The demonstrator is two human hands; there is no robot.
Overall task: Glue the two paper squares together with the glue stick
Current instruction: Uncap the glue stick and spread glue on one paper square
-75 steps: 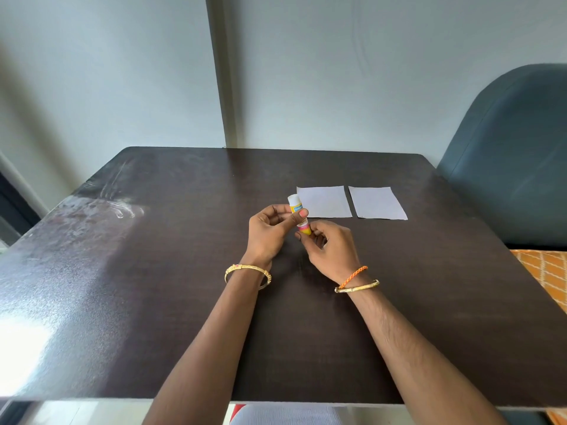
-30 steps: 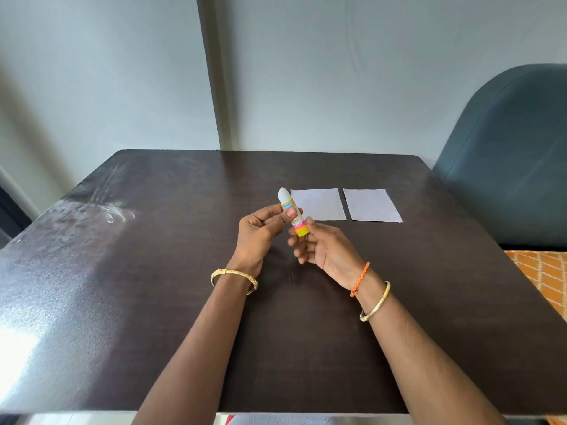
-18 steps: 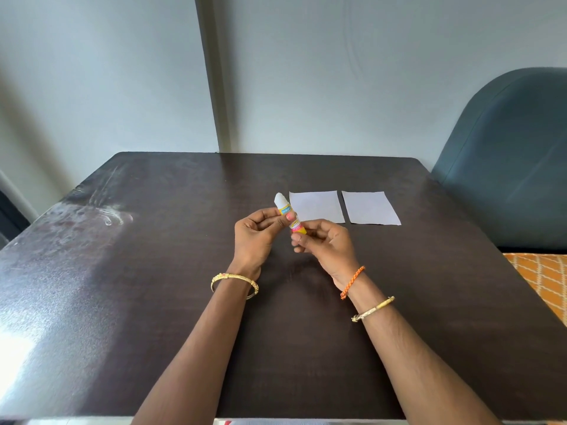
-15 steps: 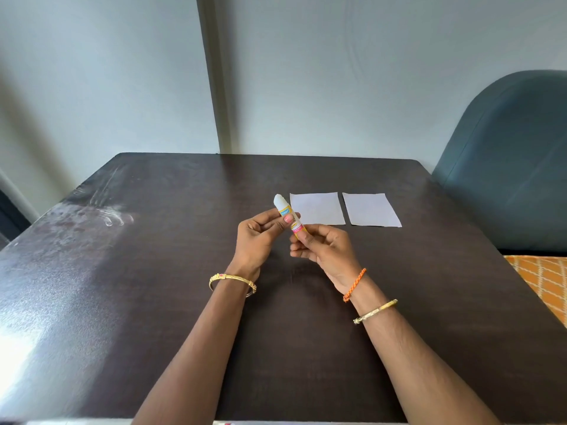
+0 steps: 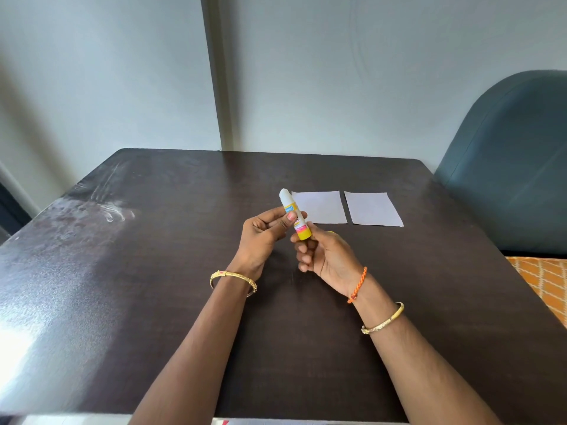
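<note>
I hold a small glue stick (image 5: 294, 216) above the middle of the dark table (image 5: 153, 271), its white end tilted up and away and its yellow base toward me. My left hand (image 5: 264, 237) pinches its middle between thumb and fingers. My right hand (image 5: 325, 256) pinches the yellow base with thumb and forefinger, the other fingers loosely curled. Two white paper squares lie flat side by side just behind the hands: the left square (image 5: 322, 207) and the right square (image 5: 372, 209), with a narrow gap between them.
A grey wall stands behind the table's far edge. A dark teal chair back (image 5: 515, 167) rises at the right, beside an orange patterned cushion (image 5: 546, 280). Bright glare covers the table's left part.
The glue stick has stayed in my left hand at nearly the same spot. My right hand's grip at the yellow base has shifted, with the wrist turned outward again.
</note>
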